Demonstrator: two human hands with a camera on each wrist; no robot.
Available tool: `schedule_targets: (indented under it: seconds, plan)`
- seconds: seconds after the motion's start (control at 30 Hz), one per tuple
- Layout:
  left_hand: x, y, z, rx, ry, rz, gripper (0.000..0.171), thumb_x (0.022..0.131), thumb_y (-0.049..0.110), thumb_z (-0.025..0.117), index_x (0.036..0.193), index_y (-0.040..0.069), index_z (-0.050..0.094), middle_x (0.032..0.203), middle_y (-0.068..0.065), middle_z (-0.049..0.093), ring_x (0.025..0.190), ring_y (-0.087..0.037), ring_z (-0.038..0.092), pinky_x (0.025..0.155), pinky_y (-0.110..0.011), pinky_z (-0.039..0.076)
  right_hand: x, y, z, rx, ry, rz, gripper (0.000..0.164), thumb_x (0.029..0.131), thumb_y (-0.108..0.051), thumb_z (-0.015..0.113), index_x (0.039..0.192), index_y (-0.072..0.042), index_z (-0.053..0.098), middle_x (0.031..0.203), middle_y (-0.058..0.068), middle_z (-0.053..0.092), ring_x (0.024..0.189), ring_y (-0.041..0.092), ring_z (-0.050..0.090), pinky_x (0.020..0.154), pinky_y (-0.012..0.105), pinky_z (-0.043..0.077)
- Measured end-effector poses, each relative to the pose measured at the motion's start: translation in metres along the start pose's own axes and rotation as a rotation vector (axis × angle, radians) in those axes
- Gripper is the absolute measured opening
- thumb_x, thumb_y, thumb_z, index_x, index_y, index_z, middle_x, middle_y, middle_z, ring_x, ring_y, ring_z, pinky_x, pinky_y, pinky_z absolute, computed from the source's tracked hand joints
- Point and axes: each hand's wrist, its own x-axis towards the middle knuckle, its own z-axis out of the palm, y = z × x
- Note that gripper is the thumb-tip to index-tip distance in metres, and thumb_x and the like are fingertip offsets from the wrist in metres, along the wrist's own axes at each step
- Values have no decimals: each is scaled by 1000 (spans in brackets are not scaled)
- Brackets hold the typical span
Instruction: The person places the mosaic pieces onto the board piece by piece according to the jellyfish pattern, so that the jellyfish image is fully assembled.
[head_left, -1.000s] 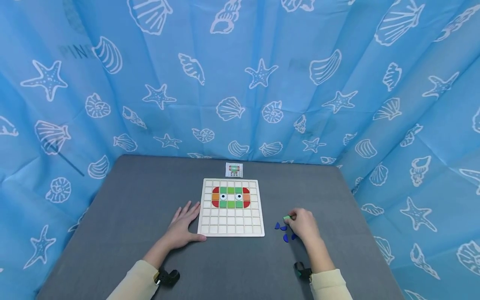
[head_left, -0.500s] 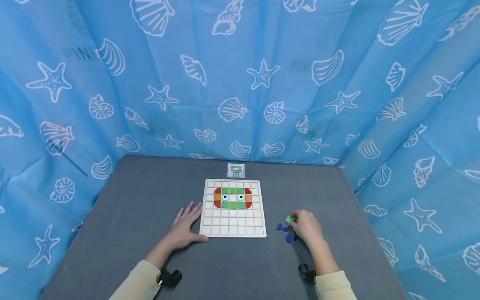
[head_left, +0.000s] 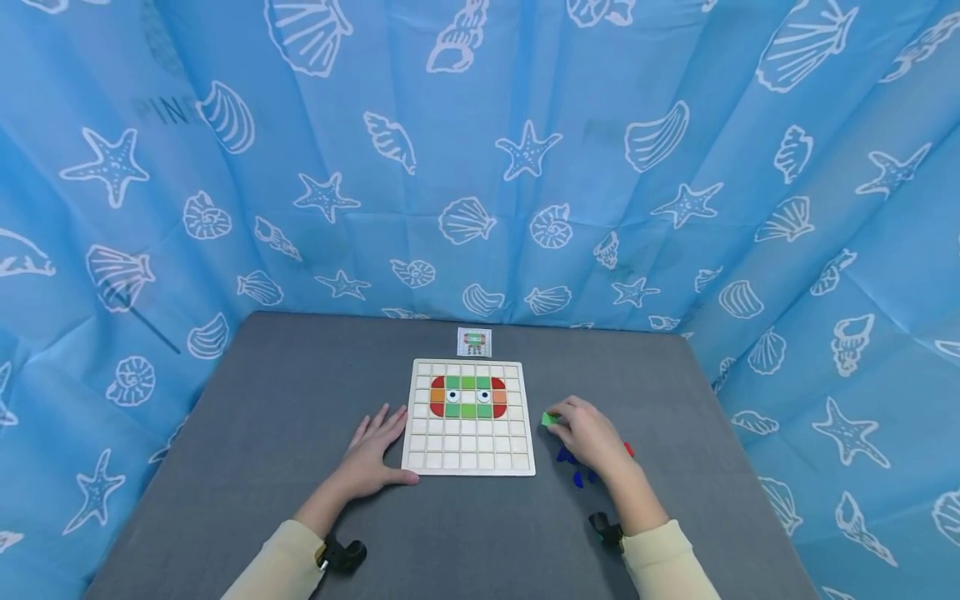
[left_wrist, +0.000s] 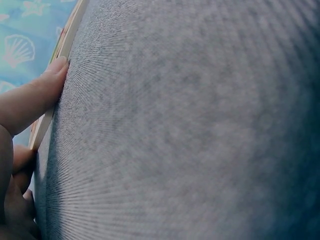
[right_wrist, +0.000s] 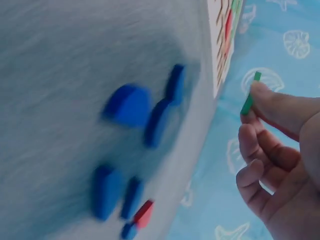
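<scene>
A white grid board (head_left: 468, 446) lies on the grey table, with red, orange and green tiles and two eye tiles forming a face in its upper part. My left hand (head_left: 373, 457) has its fingers spread against the board's left side, the thumb at the near-left corner. Between thumb and fingertips, my right hand (head_left: 588, 433) pinches a green square tile (head_left: 549, 419), just right of the board. In the right wrist view the green tile (right_wrist: 247, 102) appears edge-on, raised off the table. Several blue rounded pieces (head_left: 578, 480) lie below that hand, partly hidden by it.
A small picture card (head_left: 474, 342) with a similar face pattern lies beyond the board. A red piece (head_left: 628, 449) shows beside my right wrist. Behind the table (head_left: 300, 367) hangs a blue curtain (head_left: 480, 167) with white shell prints.
My right hand has lifted the green tile from beside the blue pieces and moved left and away from me, closer to the board. The red piece has come into sight. My left hand stays put.
</scene>
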Motion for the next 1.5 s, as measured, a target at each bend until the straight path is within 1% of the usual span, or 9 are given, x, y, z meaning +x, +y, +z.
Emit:
schedule_targets:
  seconds: [0.2, 0.33, 0.43, 0.57, 0.73, 0.83, 0.9, 1.1, 1.5]
  plan:
    - [1, 2, 1, -3, -3, 6, 118, 70, 70, 79, 161, 17, 26, 169, 0, 22, 158, -31, 4, 125, -57, 2, 12, -19, 0, -7, 14, -96, 25, 89, -16, 78, 113, -10, 76, 108, 3, 69, 92, 18, 66, 79, 41, 58]
    - [4, 4, 2, -6, -11, 17, 119, 70, 69, 80, 161, 15, 26, 169, -1, 21, 158, -31, 4, 125, -56, 1, 21, -28, 1, -22, 21, -127, 26, 89, -18, 79, 114, -11, 76, 110, 4, 69, 93, 18, 65, 79, 39, 57]
    - [6, 3, 2, -3, -1, 23, 119, 69, 69, 80, 161, 15, 26, 169, -1, 21, 158, -31, 4, 125, -55, 1, 30, -37, 4, -20, 11, -147, 27, 89, -18, 79, 115, -13, 75, 110, 4, 69, 92, 18, 65, 78, 38, 57]
    - [8, 4, -3, 7, 12, 36, 119, 69, 68, 80, 161, 14, 27, 169, -2, 22, 158, -32, 5, 125, -56, 1, 41, -50, 13, 3, -13, -174, 27, 89, -17, 79, 115, -12, 75, 109, 4, 69, 89, 17, 63, 76, 38, 56]
    - [11, 6, -6, 26, 3, 27, 120, 69, 68, 81, 161, 14, 26, 169, -2, 22, 158, -32, 5, 125, -56, 1, 51, -66, 30, 12, -53, -194, 28, 88, -17, 79, 115, -12, 76, 110, 4, 69, 92, 17, 64, 80, 40, 57]
    - [10, 6, -5, 26, 6, 20, 120, 69, 67, 82, 161, 14, 26, 169, -2, 22, 158, -31, 5, 125, -55, 2, 52, -75, 39, 14, -90, -199, 27, 90, -19, 78, 116, -12, 76, 115, 5, 70, 105, 20, 66, 88, 43, 57]
    - [9, 5, -4, 19, 8, 15, 120, 69, 66, 82, 161, 14, 26, 169, -2, 22, 158, -32, 6, 125, -56, 2, 53, -79, 44, 13, -107, -208, 26, 90, -20, 77, 115, -13, 76, 116, 4, 70, 108, 21, 66, 90, 43, 57]
    - [6, 5, -3, 18, -2, 1, 121, 68, 68, 82, 161, 16, 25, 169, -1, 21, 158, -31, 5, 125, -55, 1, 50, -85, 52, 4, -110, -225, 25, 89, -22, 79, 113, -14, 77, 109, 1, 69, 99, 18, 66, 80, 39, 58]
    - [2, 2, -2, 7, -15, -3, 121, 68, 72, 79, 162, 18, 24, 169, -1, 21, 158, -31, 4, 125, -56, 1, 50, -89, 62, 2, -143, -204, 25, 88, -23, 80, 113, -17, 77, 106, -1, 69, 90, 12, 64, 75, 33, 55]
